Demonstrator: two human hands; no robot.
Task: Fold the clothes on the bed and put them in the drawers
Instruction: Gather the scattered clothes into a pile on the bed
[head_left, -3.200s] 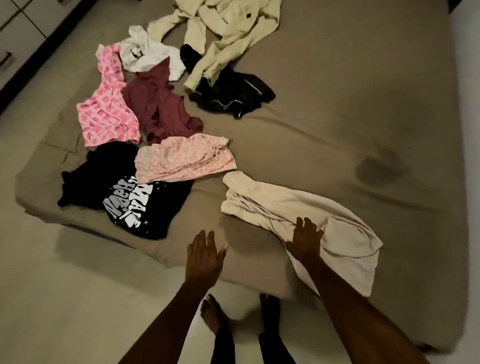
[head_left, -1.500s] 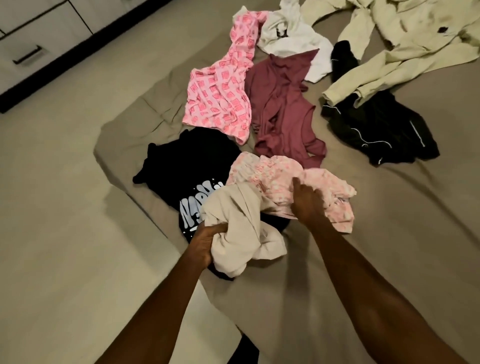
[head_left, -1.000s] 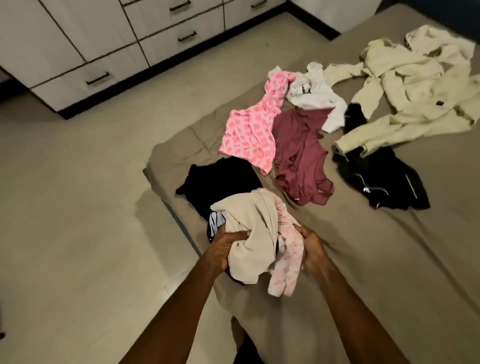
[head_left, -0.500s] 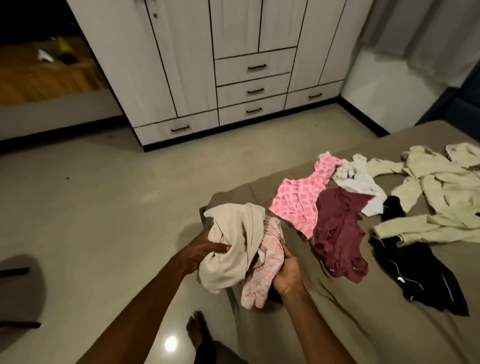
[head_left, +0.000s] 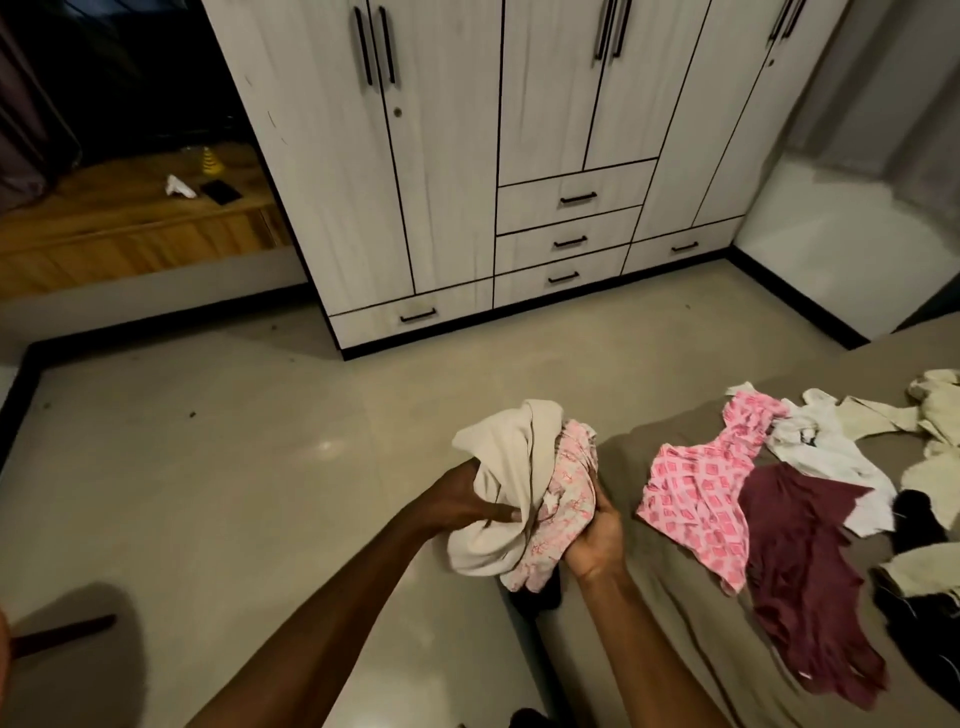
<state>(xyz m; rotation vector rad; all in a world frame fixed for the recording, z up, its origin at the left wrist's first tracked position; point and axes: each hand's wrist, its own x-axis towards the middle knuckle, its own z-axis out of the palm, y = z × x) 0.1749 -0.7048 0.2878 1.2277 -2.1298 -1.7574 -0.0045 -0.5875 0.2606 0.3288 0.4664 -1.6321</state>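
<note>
Carrying a bundle to the drawers
Left hand grips the beige cloth, right hand the pink one; they should probably refold first.

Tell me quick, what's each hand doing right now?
Left hand: closed, gripping the beige garment.
Right hand: closed, holding the pale pink patterned garment.

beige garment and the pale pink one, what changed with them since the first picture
Both have left the bed. The left hand now grips the beige garment, which lay spread under the right hand; the right hand grips the pale pink garment, taken from beside the black shirt. They are bunched together over the floor, facing the wardrobe drawers. The pink checked top and maroon garment lie where they were.
</note>
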